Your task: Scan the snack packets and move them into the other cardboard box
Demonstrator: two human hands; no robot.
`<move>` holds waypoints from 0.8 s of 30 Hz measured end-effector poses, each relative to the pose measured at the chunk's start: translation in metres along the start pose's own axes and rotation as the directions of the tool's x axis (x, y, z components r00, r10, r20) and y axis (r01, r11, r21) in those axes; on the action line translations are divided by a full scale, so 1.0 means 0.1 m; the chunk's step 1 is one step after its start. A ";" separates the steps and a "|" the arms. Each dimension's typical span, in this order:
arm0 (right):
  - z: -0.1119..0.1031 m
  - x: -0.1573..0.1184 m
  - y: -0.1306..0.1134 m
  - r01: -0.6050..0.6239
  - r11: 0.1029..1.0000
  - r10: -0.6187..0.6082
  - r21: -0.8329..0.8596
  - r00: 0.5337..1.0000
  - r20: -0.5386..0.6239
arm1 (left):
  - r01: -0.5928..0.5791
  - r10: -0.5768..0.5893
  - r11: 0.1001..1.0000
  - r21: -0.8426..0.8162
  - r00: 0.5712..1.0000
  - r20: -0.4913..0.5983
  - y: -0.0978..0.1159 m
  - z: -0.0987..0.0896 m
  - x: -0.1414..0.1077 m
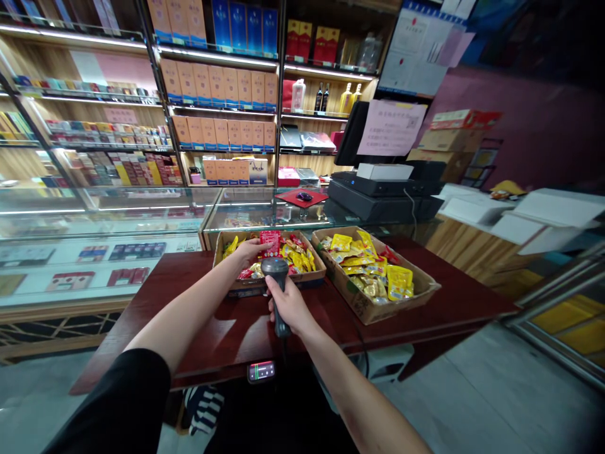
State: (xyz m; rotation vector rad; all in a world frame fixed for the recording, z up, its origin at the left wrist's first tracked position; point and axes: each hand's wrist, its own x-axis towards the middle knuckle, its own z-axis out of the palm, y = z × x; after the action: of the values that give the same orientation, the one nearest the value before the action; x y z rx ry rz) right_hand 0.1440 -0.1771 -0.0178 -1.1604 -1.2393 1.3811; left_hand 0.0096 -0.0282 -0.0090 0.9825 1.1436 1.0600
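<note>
My right hand [288,304] is wrapped round the handle of a dark grey barcode scanner [275,268], its head pointing forward over the near edge of the left carton. Just beyond it, my left hand [251,249] pinches a small red snack packet [270,243] by its left side, held up above the left cardboard box [309,275]. Yellow and red packets [297,257] fill that box. Beside it on the right stands a second cardboard box [366,313] with mostly yellow snack packets [362,260].
Both boxes stand on a dark red wooden table [212,340]. A phone [261,372] with a lit screen is at its near edge. Behind are a glass display counter [179,214], a mouse [305,197] on a red mat and a black cash register [382,195]. A cable runs down past the table's front.
</note>
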 end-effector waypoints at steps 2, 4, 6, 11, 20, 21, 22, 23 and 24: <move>0.00 0.01 0.00 -0.001 1.000 0.001 0.000 1.000 -0.005 | -0.008 0.008 1.000 0.012 1.000 -0.006 -0.01 -0.01 0.02; 0.00 0.01 0.00 0.001 1.000 -0.001 0.004 1.000 -0.007 | -0.034 0.035 0.999 0.035 0.999 -0.036 -0.03 -0.03 0.04; 0.00 0.02 0.00 0.003 1.000 -0.003 0.010 1.000 -0.004 | -0.071 0.074 0.996 0.057 0.995 -0.068 -0.04 -0.04 0.05; 0.02 0.06 -0.02 0.003 1.000 -0.003 0.030 1.000 -0.016 | -0.075 0.077 0.996 0.039 0.995 -0.058 0.00 -0.02 0.01; -0.22 0.57 -0.27 0.195 0.975 -0.165 0.104 0.956 -0.241 | 0.117 -0.118 0.992 -0.053 0.993 -0.027 0.12 -0.05 0.03; -0.27 0.67 -0.30 0.155 0.979 -0.116 0.134 0.958 -0.262 | 0.137 -0.138 0.989 -0.064 0.990 -0.020 0.14 -0.04 0.03; -0.33 0.77 -0.33 0.098 0.975 -0.045 0.199 0.965 -0.259 | 0.155 -0.156 0.985 -0.073 0.988 -0.005 0.16 -0.03 0.04; -0.39 0.87 -0.36 0.042 0.958 0.027 0.285 0.972 -0.233 | 0.168 -0.167 0.983 -0.081 0.986 0.021 0.18 -0.01 0.06; -0.45 0.97 -0.40 -0.002 0.928 0.080 0.373 0.978 -0.192 | 0.177 -0.173 0.981 -0.085 0.984 0.053 0.21 0.02 0.08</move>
State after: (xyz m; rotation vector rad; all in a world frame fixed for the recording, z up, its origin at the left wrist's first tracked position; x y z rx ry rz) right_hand 0.1770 -0.0727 0.0130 -1.0335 -0.7692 1.4132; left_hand 0.0094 -0.0163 0.0098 0.8161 1.1143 0.9352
